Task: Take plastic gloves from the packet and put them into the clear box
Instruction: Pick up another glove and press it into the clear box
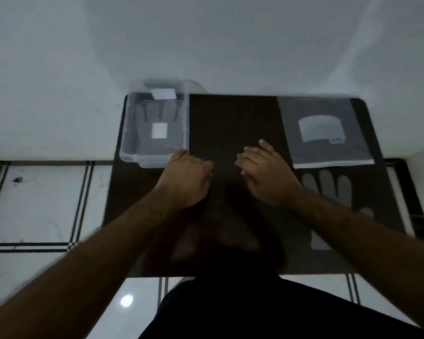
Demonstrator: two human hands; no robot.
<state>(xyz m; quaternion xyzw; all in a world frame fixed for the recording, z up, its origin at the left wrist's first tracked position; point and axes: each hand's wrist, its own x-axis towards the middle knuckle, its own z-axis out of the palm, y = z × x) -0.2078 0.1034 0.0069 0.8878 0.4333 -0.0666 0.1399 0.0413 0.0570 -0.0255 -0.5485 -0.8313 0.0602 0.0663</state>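
Neither grip holds anything: left hand (185, 178) loosely curled beside the clear box (132, 152), right hand (264, 167) apparently open near the packet (328, 148).

Plain pale wall (206, 40), glossy white tiled floor (34, 204) with black stripes, dim light.
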